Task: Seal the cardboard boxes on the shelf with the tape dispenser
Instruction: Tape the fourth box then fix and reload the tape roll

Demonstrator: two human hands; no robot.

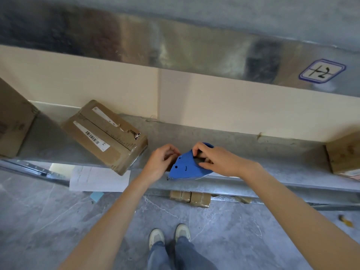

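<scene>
The blue dispenser point(185, 168) lies at the front lip of the metal shelf point(272, 151), just past the picture's centre toward 6 o'clock. The right hand point(216, 160) grips it from its 2 o'clock side, fingers curled over the top. The left hand point(159, 162) is curled against its 9 o'clock end; whether it pinches anything cannot be told. A taped box point(105, 133) sits at the dispenser's 10 o'clock, a corner overhanging the lip. 2 more boxes stand at 9 o'clock point(13, 121) and 3 o'clock point(344, 156), well apart.
</scene>
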